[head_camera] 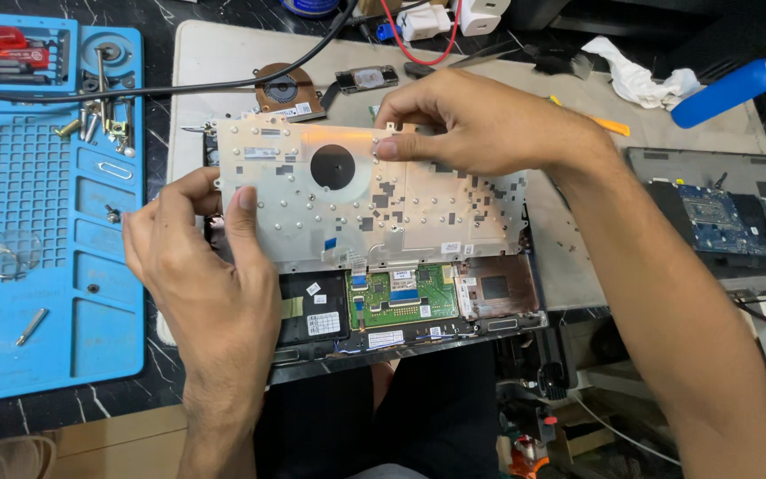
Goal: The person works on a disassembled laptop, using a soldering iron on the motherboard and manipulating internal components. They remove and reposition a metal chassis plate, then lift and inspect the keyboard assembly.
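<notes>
You hold one flat silver metal keyboard backplate (374, 200), dotted with dark squares and one round black patch, tilted over the one open black laptop base (401, 310). Your left hand (201, 266) pinches its left edge; your right hand (472, 124) pinches its top edge. One blue silicone repair mat (46, 222) lies left, carrying two loose bits (2, 324).

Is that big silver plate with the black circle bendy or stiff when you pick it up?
The silver plate looks thin and wide, so it probably flexes a little. The left hand and right hand each pinch an edge, suggesting it needs support. It's likely light.
</notes>
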